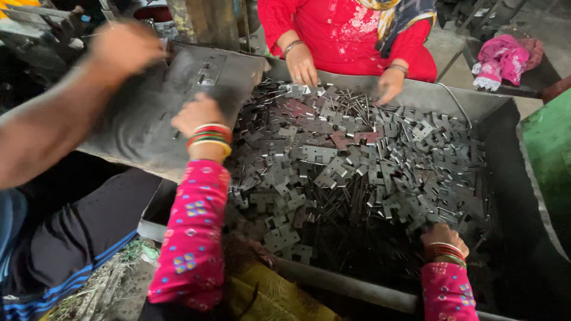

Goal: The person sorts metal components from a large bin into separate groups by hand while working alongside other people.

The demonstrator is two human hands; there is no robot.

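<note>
My left hand (199, 115), in a pink patterned sleeve with red and green bangles, rests on a slanted grey metal plate (148, 107) at the left rim of a large metal tray (428, 95). Its fingers curl down against the plate; whether they hold a piece is hidden. My right hand (443, 238) reaches into the near right of the tray, fingers down among a heap of flat metal hinge pieces (357, 160) and thin pins (351, 202). What it grips cannot be seen.
A person in red (351, 30) across the tray has both hands in the pieces. Another person's bare arm (65, 107) crosses the left, blurred, over the plate. A pink cloth (505, 56) lies on a bench at the far right; a green surface (550, 142) stands right.
</note>
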